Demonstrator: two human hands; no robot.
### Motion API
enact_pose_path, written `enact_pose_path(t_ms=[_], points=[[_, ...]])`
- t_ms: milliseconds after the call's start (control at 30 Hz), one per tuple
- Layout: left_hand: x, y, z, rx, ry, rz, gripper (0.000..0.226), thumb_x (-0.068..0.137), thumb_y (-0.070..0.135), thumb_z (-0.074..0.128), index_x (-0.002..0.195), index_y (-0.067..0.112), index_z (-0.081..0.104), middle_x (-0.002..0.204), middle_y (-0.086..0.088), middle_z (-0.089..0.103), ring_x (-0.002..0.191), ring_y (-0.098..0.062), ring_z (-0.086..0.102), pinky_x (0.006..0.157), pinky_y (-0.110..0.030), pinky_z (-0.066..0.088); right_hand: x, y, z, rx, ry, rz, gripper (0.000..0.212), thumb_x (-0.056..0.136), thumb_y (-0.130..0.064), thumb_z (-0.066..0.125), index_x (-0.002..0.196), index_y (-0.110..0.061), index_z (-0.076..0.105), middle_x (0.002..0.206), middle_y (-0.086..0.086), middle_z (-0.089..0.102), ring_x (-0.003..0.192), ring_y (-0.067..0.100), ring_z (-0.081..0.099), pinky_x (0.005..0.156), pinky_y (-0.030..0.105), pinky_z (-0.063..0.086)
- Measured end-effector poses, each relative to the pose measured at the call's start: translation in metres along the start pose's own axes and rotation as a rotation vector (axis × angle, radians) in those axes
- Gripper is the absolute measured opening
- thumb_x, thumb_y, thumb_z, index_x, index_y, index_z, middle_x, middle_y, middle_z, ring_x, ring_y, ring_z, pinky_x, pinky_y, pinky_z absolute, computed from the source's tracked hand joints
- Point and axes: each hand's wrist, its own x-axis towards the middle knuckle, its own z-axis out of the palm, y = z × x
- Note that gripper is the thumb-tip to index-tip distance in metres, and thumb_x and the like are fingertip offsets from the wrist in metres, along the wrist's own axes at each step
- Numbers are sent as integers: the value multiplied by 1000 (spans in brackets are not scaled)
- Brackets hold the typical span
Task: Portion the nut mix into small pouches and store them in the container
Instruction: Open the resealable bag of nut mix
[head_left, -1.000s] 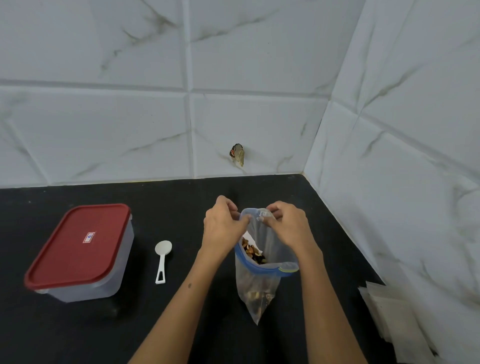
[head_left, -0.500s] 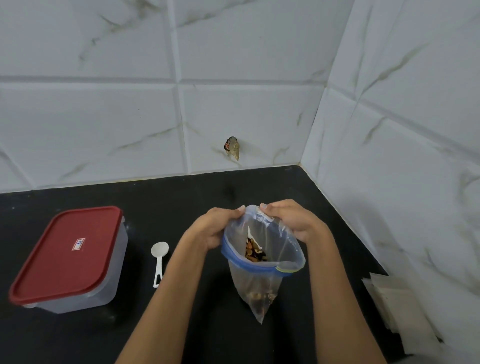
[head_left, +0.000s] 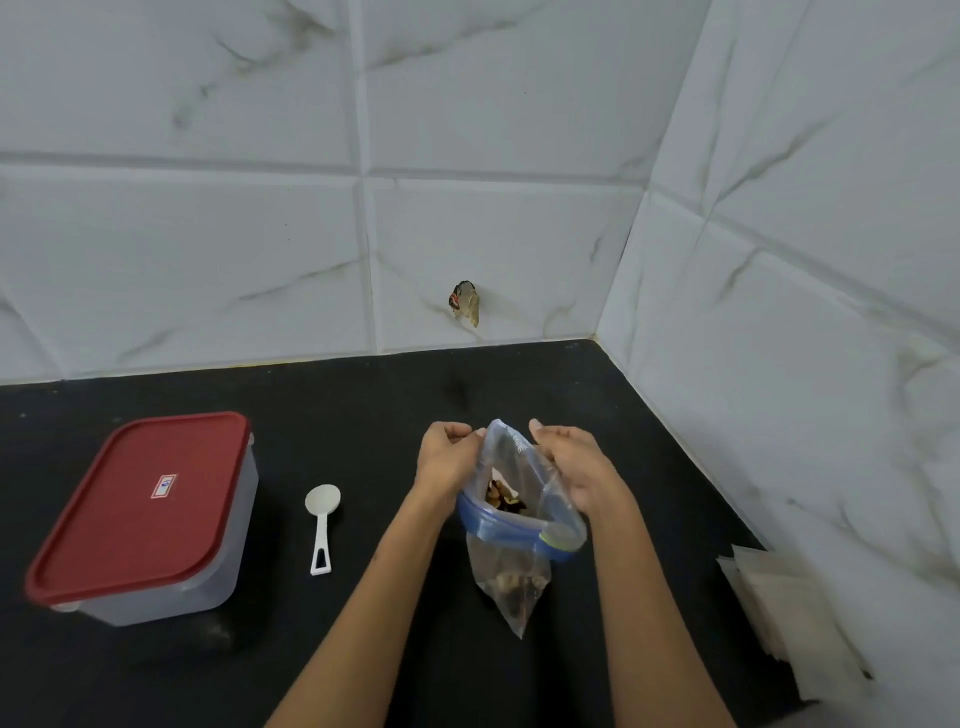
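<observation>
Both hands, left hand (head_left: 447, 457) and right hand (head_left: 574, 467), pinch the zip bag (head_left: 519, 525) rim, holding its mouth open above the tabletop (head_left: 363, 415); nut mix (head_left: 504, 501) sits below the fingers. Better to keep the mouth wide and level, then free one hand for the scoop (head_left: 321, 525) left of the fingers.

We're seeing a clear zip bag (head_left: 519, 525) with blue seal hanging open-mouthed above the counter, nut mix (head_left: 506, 501) showing inside. Lidded red-top container (head_left: 143, 514) sitting far left, white scoop (head_left: 322, 525) lying between them, pale pouches (head_left: 789, 618) stacked far right.
</observation>
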Motion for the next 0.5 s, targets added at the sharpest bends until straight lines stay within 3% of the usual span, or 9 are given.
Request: enact_pose_path(t_ms=[67,167,267,333,400,500], points=[[-9,3,-6,228,54,98,41,91,39,62,117,9,51,107,-3,57,96,-16,54,85,-33,49,-7,2,-4,-162,90,-110,38,90,-41,59,107,-7,56,94,6,60,87,18,59,78,34,50],[-23,5,-17,510,103,137,67,85,61,55,118,4,46,108,-8,56,100,-21,57,78,-32,47,-23,6,-17,-483,226,-178,45,87,-53,54,105,-12,52,105,7,59,95,20,57,74,31,42],[-34,1,-25,624,59,91,83,73,81,47,95,2,61,84,-11,67,77,-23,67,61,-29,48,-42,8,-27,-836,327,-57,57,83,-63,51,105,-10,52,106,11,60,96,26,60,75,35,47],[-45,1,-24,598,-18,21,74,74,78,51,76,5,63,65,-7,66,55,-16,64,53,-25,50,-57,7,-31,-829,290,23,47,87,-55,54,102,-11,47,92,6,57,87,22,62,81,36,53],[-53,-2,-21,525,-53,-20,67,76,71,58,75,4,65,63,-7,66,49,-14,61,48,-23,50,-65,9,-31,-749,240,70,38,88,-45,59,93,-12,43,81,4,54,74,16,62,82,34,56],[-61,-11,-17,316,-85,-40,53,81,53,67,77,0,68,59,-5,62,44,-12,58,46,-22,49,-66,17,-28,-599,210,100,27,86,-29,65,96,-6,56,83,8,61,66,17,66,76,34,59]])
